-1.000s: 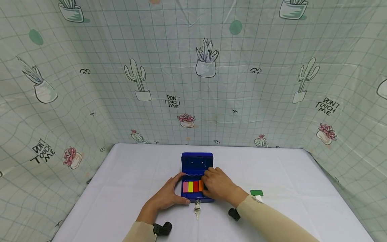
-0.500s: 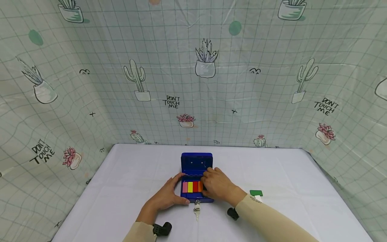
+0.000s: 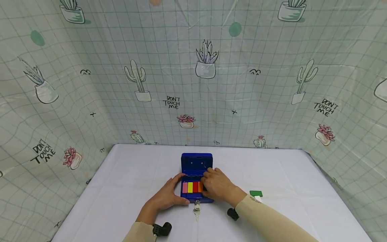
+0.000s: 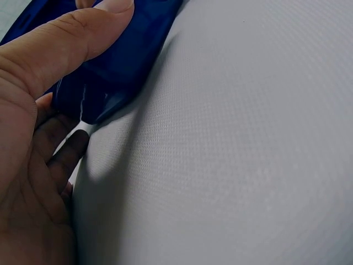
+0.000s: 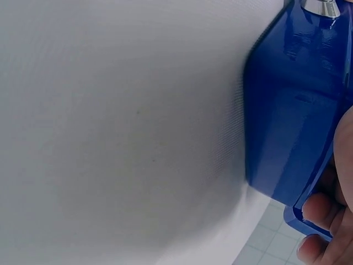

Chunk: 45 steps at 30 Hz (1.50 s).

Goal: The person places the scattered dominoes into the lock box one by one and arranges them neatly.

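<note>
A small blue cash box [image 3: 185, 199] stands on the table in the head view, its lid [image 3: 196, 164] raised at the back. Inside, pink [image 3: 185, 187], yellow [image 3: 190, 187], red [image 3: 195, 187] and orange [image 3: 200, 187] blocks lie side by side. My left hand [image 3: 165, 196] grips the box's left side, thumb at the front corner and fingers toward the back. My right hand [image 3: 220, 186] reaches over the right side, fingertips by the orange block. It hides that end of the box. Curled fingers [image 5: 320, 212] show at the box edge in the right wrist view; what they hold is hidden.
Keys [image 3: 197, 212] hang from the lock at the box's front. A green rectangular piece [image 3: 256, 193] lies right of the box, with something white [image 3: 258, 199] partly under the right sleeve. The white-covered table [image 3: 136, 161] meets a patterned curtain [image 3: 163, 77] behind.
</note>
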{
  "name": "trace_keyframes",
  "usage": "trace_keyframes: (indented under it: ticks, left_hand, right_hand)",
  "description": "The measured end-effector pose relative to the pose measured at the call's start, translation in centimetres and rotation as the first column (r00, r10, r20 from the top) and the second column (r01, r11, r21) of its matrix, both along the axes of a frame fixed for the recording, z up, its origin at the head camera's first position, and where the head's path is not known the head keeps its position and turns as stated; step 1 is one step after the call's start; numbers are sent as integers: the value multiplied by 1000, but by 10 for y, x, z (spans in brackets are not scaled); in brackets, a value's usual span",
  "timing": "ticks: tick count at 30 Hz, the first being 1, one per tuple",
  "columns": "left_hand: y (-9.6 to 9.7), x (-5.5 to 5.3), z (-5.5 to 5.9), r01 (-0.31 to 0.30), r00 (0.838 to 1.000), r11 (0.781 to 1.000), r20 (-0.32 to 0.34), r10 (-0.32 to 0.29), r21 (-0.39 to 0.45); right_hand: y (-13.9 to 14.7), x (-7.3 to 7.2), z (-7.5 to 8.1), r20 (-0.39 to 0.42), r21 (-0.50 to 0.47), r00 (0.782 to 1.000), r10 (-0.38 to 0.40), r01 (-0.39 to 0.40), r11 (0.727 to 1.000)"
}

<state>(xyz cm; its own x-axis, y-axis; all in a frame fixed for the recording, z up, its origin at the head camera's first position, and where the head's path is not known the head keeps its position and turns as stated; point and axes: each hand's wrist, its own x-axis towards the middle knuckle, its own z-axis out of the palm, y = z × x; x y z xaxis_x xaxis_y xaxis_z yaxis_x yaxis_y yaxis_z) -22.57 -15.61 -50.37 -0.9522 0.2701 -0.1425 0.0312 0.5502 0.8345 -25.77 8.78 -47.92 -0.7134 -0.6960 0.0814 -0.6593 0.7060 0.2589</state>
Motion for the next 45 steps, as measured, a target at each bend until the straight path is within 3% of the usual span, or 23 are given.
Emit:
trace_keyframes:
  ticks: [18,27,37,45]
  left_hand:
    - [0,1,0,-7,1000,1000,-3,7,-2]
    - [2,1,0,-19,1000,1000,-15,19,-18]
    - [1,0,0,-27,1000,999,-13,27,-26]
    - [0,0,-2,-17,1000,1000,-15,17,-16]
  right_hand:
    - [26,6,-3,-107,-204,994,11,-32,978]
    - [76,12,5,-157,-287,987,16,-61,956]
    - [137,21,13,-195,-291,980,-42,-17,956]
    - [176,42,7,-111,-239,991,-68,40,970]
